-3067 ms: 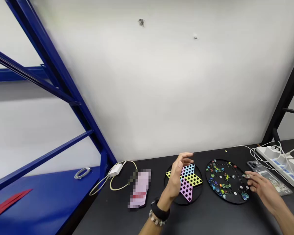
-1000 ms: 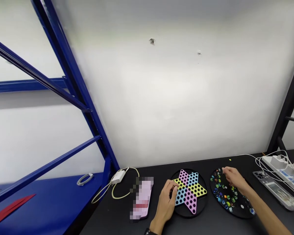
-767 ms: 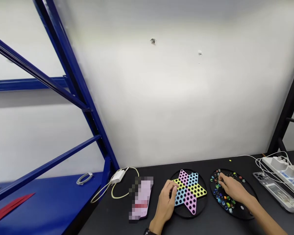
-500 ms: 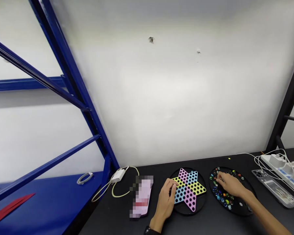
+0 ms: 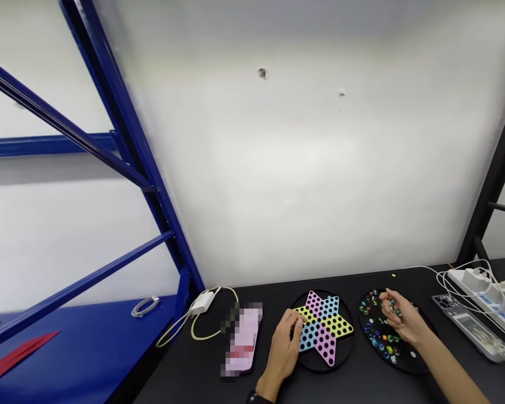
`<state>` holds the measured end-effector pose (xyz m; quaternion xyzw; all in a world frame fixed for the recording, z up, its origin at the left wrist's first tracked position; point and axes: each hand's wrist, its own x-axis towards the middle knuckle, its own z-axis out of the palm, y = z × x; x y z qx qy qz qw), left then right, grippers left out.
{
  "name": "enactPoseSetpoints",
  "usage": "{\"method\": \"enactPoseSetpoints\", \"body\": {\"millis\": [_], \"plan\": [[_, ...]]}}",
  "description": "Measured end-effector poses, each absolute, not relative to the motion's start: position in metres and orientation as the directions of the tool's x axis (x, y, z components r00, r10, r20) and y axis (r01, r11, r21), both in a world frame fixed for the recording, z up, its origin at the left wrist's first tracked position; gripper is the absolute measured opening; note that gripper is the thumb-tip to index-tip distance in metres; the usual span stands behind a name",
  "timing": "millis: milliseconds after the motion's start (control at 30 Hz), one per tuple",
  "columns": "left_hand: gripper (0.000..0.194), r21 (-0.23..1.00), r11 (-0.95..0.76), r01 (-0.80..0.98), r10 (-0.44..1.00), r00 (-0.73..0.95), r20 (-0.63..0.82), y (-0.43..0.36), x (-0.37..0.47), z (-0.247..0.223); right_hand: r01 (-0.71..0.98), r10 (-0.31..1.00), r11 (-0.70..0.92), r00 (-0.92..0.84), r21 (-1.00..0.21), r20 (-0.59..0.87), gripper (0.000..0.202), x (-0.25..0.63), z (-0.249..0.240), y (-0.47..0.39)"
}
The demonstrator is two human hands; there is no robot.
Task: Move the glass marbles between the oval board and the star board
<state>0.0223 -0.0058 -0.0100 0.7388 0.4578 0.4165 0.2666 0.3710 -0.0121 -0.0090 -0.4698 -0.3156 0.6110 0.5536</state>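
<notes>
A star-shaped Chinese checkers board (image 5: 327, 343), with pink, blue and yellow points full of dark holes, lies on a round black base (image 5: 348, 353). My left hand (image 5: 281, 343) rests at its left side, fingers lying over the yellow point and thumb apart. To the right, a round black tray (image 5: 408, 367) holds many loose coloured glass marbles (image 5: 376, 339). Above that tray my right hand (image 5: 408, 325) is turned partly palm up. Its fingers curl around several marbles (image 5: 394, 310), which show between the fingers and palm.
A pink phone (image 5: 244, 339), partly pixelated, lies left of the board. Behind it is a white adapter (image 5: 202, 303) with a looped cable. At the right are another phone (image 5: 473, 328) and a white power strip (image 5: 488, 294) with tangled cords. Blue shelf posts (image 5: 168, 213) rise at left.
My right hand has lifted from the marbles and turned its palm upward, showing marbles in its curled fingers. My left hand stays on the board's left side.
</notes>
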Motion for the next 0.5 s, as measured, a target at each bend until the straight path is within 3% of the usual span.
{"method": "enactPoseSetpoints", "body": {"millis": [67,133,200,267,400,500], "plan": [[0.043,0.774,-0.440,0.456,0.898,0.239,0.369,-0.006,0.023,-0.010,-0.037,0.982,-0.143,0.121,-0.989,-0.146,0.042,0.366,-0.007,-0.018],[0.043,0.774,-0.441,0.455,0.897,0.244,0.368,-0.006,0.023,-0.008,0.294,0.992,-0.076,0.115,-0.953,-0.044,0.044,0.362,-0.005,-0.026],[0.043,0.775,-0.444,0.451,0.896,0.241,0.373,-0.006,0.023,-0.007,0.471,0.998,-0.020,0.059,-0.882,0.010,0.042,0.360,-0.005,-0.035],[0.043,0.777,-0.445,0.446,0.895,0.238,0.377,-0.007,0.024,-0.006,0.503,1.000,-0.018,0.026,-0.864,-0.005,0.039,0.359,-0.006,-0.041],[0.042,0.779,-0.449,0.437,0.893,0.246,0.377,-0.007,0.024,-0.008,0.379,0.980,-0.196,0.039,-0.904,-0.196,0.045,0.363,-0.005,-0.040],[0.040,0.779,-0.452,0.435,0.892,0.246,0.380,-0.006,0.023,-0.010,0.318,0.965,-0.263,0.110,-0.911,-0.240,0.044,0.368,0.000,-0.035]]}}
